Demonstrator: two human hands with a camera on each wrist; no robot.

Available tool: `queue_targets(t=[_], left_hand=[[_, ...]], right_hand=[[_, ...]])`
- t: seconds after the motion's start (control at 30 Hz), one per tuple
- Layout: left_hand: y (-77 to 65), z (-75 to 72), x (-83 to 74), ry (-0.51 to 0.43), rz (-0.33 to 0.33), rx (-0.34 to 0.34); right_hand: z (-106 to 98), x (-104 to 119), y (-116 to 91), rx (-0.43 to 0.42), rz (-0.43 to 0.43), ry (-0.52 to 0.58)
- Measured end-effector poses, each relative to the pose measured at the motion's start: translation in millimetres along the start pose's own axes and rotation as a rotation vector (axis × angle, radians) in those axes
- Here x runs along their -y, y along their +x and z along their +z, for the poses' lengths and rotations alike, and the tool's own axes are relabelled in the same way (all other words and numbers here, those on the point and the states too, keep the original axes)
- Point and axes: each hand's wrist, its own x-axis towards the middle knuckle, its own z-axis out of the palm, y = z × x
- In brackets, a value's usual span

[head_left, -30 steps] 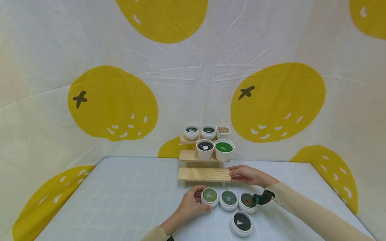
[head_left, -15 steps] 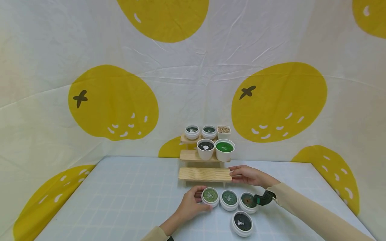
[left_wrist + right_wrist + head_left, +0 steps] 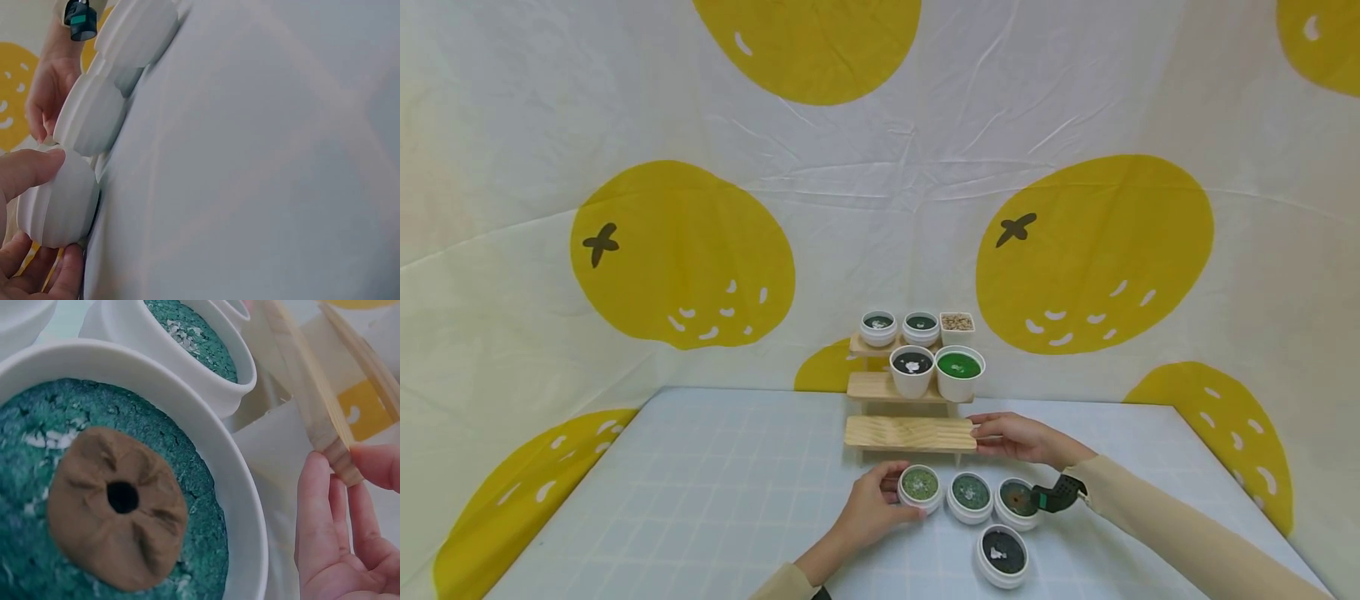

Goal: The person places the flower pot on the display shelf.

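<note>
My left hand point(image 3: 871, 506) grips a small white bowl point(image 3: 62, 203) from its left side, thumb in front and fingers behind. Light green, crumbly-looking contents point(image 3: 920, 482) fill that bowl, which stands upright at the table surface. With thumb and fingers, my right hand point(image 3: 1022, 437) pinches the right end of the lowest wooden step point(image 3: 910, 433) of a tiered stand. In the right wrist view, the fingers point(image 3: 315, 506) lie under the board's end point(image 3: 331, 447) and the thumb is on top. Beside the held bowl is another white bowl with dark green contents point(image 3: 971, 492).
A bowl with a brown piece on green point(image 3: 119, 506) sits under my right wrist. Nearer stands a bowl with black contents point(image 3: 1002, 552). The upper steps carry black point(image 3: 912, 364) and bright green point(image 3: 958, 367) cups, two small bowls, and a square dish point(image 3: 956, 323) of pale bits.
The bowl in my left hand has shifted slightly left and back, widening the gap to its neighbour. My right hand stays on the step's end.
</note>
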Motion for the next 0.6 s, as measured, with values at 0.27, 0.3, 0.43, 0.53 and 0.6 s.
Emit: queue_targets(t=[0.27,0.3,0.43,0.53,0.6], left_hand=[[0.0,-2.1,1.2,0.045,0.007,-0.036],[0.2,-2.3,1.6,0.049,0.002,-0.044],[0.0,-3.5,1.7,0.064,-0.021,-0.07],[-0.9,-5.0,1.4,0.069,-0.028,-0.082],[-1.6,-6.1,1.0,0.063,-0.03,-0.089]], right_hand=[[0.5,-0.8,-0.2,-0.016,0.009,0.018],[0.6,-0.8,-0.3,-0.015,0.01,0.02],[1.4,-0.5,-0.7,-0.006,0.014,0.03],[2.0,-0.4,-1.1,-0.005,0.016,0.036],[2.2,-0.4,-1.4,-0.006,0.017,0.038]])
